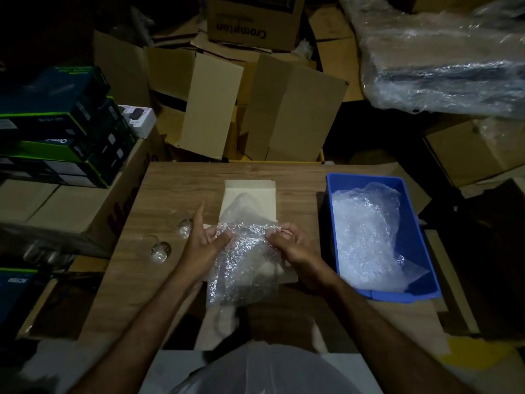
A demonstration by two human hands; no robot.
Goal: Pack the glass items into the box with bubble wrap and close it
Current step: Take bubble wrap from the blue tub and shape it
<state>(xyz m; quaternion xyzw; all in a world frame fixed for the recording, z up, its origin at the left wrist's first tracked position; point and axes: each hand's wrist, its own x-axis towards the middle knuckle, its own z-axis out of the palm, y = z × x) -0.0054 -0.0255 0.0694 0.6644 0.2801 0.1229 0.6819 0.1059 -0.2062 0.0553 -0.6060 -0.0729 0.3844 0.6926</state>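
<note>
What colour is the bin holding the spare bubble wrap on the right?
Blue. The bin shows clearly in the head view, right of the hands.

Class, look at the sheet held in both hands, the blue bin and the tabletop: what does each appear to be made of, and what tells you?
Sheet: clear plastic bubble wrap, glossy; small glinting bubbles show.
Blue bin: probably moulded plastic; smooth, uniform colour, rounded rim.
Tabletop: wood or wood-look laminate, matte; straight grain lines, can't tell which.
</note>
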